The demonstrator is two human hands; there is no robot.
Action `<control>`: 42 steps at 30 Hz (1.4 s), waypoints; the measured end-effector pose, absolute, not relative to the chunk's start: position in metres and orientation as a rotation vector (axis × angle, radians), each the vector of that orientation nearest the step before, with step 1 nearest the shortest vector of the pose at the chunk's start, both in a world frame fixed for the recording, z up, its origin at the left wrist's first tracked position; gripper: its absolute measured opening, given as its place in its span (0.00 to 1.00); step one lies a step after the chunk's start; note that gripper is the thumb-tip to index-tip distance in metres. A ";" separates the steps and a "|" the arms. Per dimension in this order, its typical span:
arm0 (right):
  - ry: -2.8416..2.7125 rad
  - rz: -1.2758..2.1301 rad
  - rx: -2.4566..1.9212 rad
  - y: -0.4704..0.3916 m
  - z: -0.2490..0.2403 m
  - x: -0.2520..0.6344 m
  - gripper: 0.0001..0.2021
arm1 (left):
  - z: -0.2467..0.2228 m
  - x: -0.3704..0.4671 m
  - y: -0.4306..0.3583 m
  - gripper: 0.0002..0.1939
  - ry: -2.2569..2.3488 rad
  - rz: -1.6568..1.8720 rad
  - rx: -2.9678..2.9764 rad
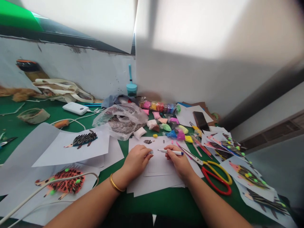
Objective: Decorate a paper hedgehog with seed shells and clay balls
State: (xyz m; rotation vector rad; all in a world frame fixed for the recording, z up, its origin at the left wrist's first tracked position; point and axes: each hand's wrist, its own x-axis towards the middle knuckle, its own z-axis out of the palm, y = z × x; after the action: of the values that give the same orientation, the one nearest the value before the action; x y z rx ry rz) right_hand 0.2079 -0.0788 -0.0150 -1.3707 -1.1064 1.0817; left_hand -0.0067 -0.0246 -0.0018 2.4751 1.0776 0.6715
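White paper sheets (156, 185) lie stacked in front of me. My right hand (177, 160) grips a white marker with a blue end (174, 152), its dark tip pointing left over the top sheet. On the left side of that sheet rests my left hand (137, 160), fingers curled together around a small pale object (151, 152) that is too small to name. A few striped seeds (147, 142) and a small yellow lump (155, 136) sit near the top edge of the paper.
Red-and-yellow scissors (205, 163) lie right of the papers. Beyond are colored clay packets (175, 133) and a plastic bag of seeds (123, 122). Seed hedgehog pictures lie left (64, 180) and right (249, 177). A white cable (45, 186) crosses the left pictures.
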 end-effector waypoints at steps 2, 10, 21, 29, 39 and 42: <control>-1.113 1.088 -1.371 -0.080 -0.014 0.208 0.13 | -0.001 -0.009 -0.026 0.10 1.120 0.677 2.414; -1.091 1.093 -1.363 -0.081 -0.016 0.210 0.13 | 0.001 -0.009 -0.031 0.11 1.255 0.632 2.315; -1.097 1.103 -1.358 -0.083 -0.018 0.213 0.13 | 0.005 -0.015 -0.021 0.22 1.224 0.322 2.506; -1.097 1.031 -1.302 -0.093 -0.017 0.218 0.10 | 0.002 -0.015 -0.024 0.25 1.183 0.350 2.532; -1.425 0.985 -1.510 -0.100 -0.005 0.194 0.10 | -0.004 -0.016 -0.021 0.28 1.083 0.444 2.478; -1.469 0.981 -1.523 -0.098 -0.005 0.189 0.10 | -0.004 -0.016 -0.020 0.28 1.077 0.449 2.474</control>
State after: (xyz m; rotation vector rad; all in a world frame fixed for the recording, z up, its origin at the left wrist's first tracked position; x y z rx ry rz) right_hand 0.1889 -0.0984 -0.0053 -1.5231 -1.4692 0.9807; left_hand -0.0157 -0.0202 -0.0042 2.4737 1.0771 0.4492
